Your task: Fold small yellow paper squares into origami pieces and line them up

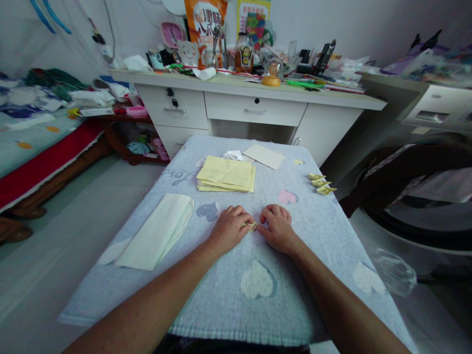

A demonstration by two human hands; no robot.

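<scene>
folded yellow paper (252, 226) between left hand (232, 227) and right hand (278, 228).
left hand pinches its left end; right hand is at the other, cannot tell whether gripping. visible long axis runs crosswise, hand to hand; front end unclear. yellow sheet stack (226, 174) lies beyond the grip.

At 12 o'clock stands a white desk (228, 103) with drawers; its top area holds a pink clock (171, 35) at 11 o'clock, an orange pouch (204, 39) between 11 and 12, a dark-lidded jar (244, 59) at 12, and a clear-domed object (272, 80) with an orange-yellow base at 1. A bed (33, 157) occupies 9 o'clock, with a pink basin (137, 111) near it at 10. A front-loading washing machine (438, 103), dark cloth (409, 172) at its round door, occupies 3 o'clock.
</scene>
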